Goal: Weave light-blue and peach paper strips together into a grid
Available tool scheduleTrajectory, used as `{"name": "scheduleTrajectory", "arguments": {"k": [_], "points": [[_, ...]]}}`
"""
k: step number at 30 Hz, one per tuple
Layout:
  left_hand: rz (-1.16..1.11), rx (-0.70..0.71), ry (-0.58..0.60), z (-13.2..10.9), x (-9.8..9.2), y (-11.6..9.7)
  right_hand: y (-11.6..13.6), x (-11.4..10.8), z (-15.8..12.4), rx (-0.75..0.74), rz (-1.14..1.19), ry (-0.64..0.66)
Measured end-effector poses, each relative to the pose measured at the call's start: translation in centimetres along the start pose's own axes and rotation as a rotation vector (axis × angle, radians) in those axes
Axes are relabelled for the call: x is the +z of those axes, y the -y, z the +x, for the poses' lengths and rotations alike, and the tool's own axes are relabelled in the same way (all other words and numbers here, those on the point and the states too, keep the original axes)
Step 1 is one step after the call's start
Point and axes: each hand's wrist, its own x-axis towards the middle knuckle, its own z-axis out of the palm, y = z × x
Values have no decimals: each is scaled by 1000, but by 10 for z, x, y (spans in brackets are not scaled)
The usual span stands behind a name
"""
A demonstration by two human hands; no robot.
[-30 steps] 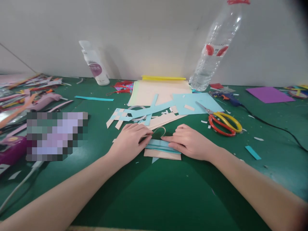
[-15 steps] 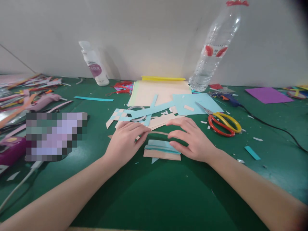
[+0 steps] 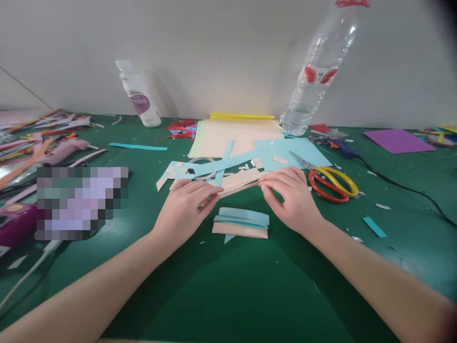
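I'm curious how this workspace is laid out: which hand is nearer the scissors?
Right. The right hand is close to the left side of the scissors, by their handles; the left hand is clearly farther left.

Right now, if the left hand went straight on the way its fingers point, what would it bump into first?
Apart from the pale paper strip it seems to pinch, the left hand would probably meet the right hand first, though depth is hard to judge here.
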Motion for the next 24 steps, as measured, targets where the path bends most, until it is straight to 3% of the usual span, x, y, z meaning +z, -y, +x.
{"name": "scheduleTrajectory", "arguments": {"k": [8,15,24], "points": [[-148,-190,22,1,-3,2,-11,4,0,201,-54,-109],[-356,-339,22,3,-7,0,-17,8,-1,285,27,-135],[-372,-84,-63,2,-4,-6,-16,10,-2,303,48,34]]}}
